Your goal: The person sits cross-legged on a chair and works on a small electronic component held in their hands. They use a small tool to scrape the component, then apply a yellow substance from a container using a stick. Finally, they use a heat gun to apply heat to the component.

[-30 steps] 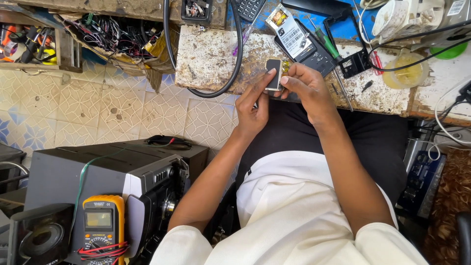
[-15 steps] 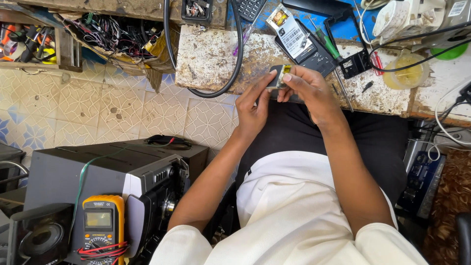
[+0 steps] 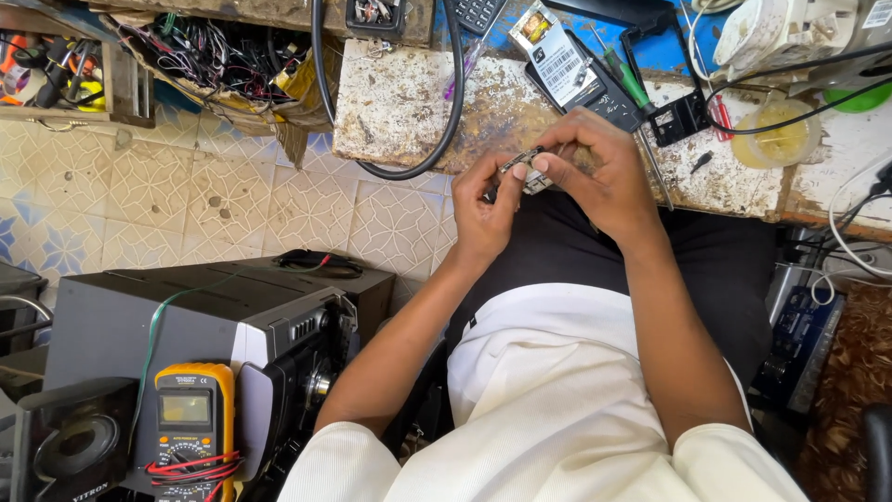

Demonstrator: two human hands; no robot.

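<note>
1. On the worn workbench (image 3: 409,112), a white rectangular label with a small yellow picture corner (image 3: 548,46) lies on a black flat device (image 3: 595,88), just above the hands.
2. Right of that label sits a clear round tub with yellowish contents (image 3: 785,139), and a green round lid (image 3: 859,98) shows at the bench's far right edge.
3. Both hands are up at the bench's front edge, arms bent in from the lap and meeting over the black trousers.
4. The left hand (image 3: 483,209) pinches the small flat metal-edged part (image 3: 525,167) from below, thumb and fingertips closed on it.
5. The right hand (image 3: 604,172) curls over the same part from above, forefinger and thumb clamped on its upper edge; the part sits between the two hands, just at the bench's front edge.
6. Count on the bench: one green-handled screwdriver (image 3: 627,79) beside the black device, one thick black cable loop (image 3: 437,149) left of the hands.
7. Below and left of the bench, on the tiled floor (image 3: 186,204): one grey stereo unit (image 3: 186,316), one yellow multimeter (image 3: 190,418) leaning at its front with red leads, one black speaker (image 3: 70,446) at the corner.
8. Left of the bench, one crate of tangled wires (image 3: 204,51).
</note>
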